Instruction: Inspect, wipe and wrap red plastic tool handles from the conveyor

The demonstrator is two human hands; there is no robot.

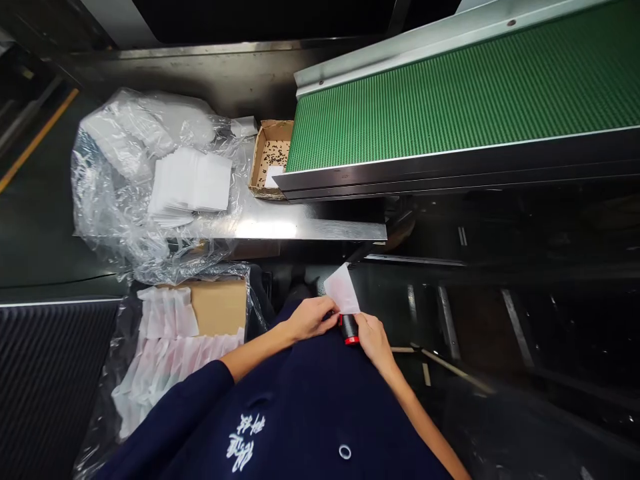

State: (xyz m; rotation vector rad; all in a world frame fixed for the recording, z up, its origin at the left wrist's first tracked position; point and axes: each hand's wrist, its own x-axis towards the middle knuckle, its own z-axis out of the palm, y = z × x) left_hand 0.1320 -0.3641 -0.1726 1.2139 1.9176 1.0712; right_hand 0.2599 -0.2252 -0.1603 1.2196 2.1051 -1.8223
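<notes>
Close to my body, a black cylindrical item with red ends (349,329) sits partly inside the mouth of a thin white pouch (343,291). Something reddish shows faintly through the pouch. My left hand (313,318) pinches the pouch's left edge near its opening. On the other side, my right hand (373,337) has its fingers closed at the pouch's lower right corner, against the black and red item.
A carton (220,303) at lower left holds filled white pouches (175,360). Flat white pouches (193,183) lie on plastic film on a metal table (280,220). A small cardboard box (257,160) adjoins the green conveyor (450,107). A black ribbed belt (50,380) lies far left.
</notes>
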